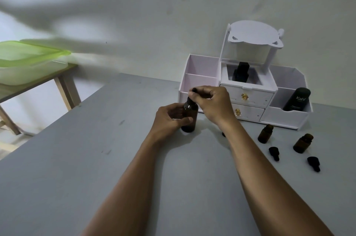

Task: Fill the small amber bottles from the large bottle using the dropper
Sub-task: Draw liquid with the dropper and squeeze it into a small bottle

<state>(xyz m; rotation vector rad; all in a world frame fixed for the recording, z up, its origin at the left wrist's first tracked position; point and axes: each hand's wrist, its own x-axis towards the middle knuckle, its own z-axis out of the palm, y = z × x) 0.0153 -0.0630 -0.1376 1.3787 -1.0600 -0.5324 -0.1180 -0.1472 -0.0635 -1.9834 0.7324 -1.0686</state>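
Observation:
The large amber bottle [189, 118] stands upright on the grey table [77, 158], with my left hand [169, 118] wrapped around its side. Its black dropper top [192, 94] sits at the bottle's neck, and my right hand [212, 101] pinches the rubber bulb from above. Two small amber bottles [265, 133] [303, 143] stand open to the right. Their black dropper caps [274, 153] [314, 163] lie on the table in front of them. A small dark object [223, 134] peeks out behind my right wrist.
A white desk organiser [248, 91] with two drawers stands against the wall, holding a black bottle [297, 99] at right and another dark bottle [240, 72] in the middle. A wooden side table [63, 81] at left carries a green-lidded box [28, 58].

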